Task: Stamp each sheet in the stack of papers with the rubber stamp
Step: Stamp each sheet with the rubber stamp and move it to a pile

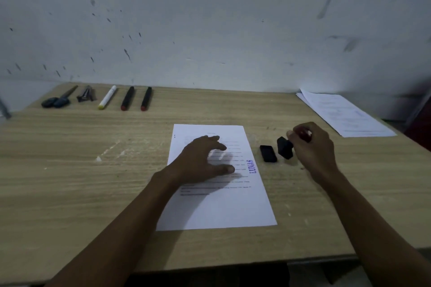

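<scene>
- Head view: a wooden table stands against a marked white wall.
- A printed sheet lies flat in the middle of the table, with a blue "LUNAS" stamp mark near its right edge.
- The left hand lies over the upper part of the sheet, fingers spread and fairly straight; whether the fingertips touch the paper I cannot tell.
- The right hand is to the right of the sheet, fingers curled round the red handle of the rubber stamp, whose black base is tilted and points left, towards the sheet.
- A small black block, perhaps the stamp's cover or pad, lies on the table between the sheet and the stamp base.
- A second pile of papers rests at the far right corner.
- Along the far left edge lie scissors, a dark metal clip, a white marker and two black markers with red ends.
</scene>
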A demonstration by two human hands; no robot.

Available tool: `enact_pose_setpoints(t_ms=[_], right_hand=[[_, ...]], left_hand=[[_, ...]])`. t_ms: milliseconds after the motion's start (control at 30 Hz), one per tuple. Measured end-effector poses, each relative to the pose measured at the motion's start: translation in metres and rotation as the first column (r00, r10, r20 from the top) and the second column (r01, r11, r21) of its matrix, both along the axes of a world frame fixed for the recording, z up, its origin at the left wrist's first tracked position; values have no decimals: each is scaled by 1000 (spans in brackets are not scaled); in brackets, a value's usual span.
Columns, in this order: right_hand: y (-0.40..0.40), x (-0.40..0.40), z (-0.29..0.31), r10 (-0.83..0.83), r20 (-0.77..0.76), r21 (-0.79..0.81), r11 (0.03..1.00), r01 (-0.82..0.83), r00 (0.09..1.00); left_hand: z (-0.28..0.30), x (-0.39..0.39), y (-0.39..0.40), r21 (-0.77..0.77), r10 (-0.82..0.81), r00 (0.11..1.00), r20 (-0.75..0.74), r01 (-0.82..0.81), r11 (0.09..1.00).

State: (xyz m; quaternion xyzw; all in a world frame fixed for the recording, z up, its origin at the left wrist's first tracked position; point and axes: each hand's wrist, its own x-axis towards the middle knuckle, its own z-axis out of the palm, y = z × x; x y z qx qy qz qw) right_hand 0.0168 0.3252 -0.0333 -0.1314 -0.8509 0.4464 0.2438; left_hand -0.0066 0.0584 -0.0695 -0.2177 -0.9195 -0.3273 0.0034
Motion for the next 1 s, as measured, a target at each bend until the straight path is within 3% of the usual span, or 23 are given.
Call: enact_pose_setpoints(t_ms=[367, 1000], right_hand=[[-20, -19, -8, 98, 129, 252, 959, -128, 987], [-30, -14, -24, 199, 175, 251, 938, -239, 964]], left_hand=[[5, -1, -11, 141, 100, 991, -90, -87, 986], [1, 3, -24, 184, 156, 978, -141, -129, 974]])
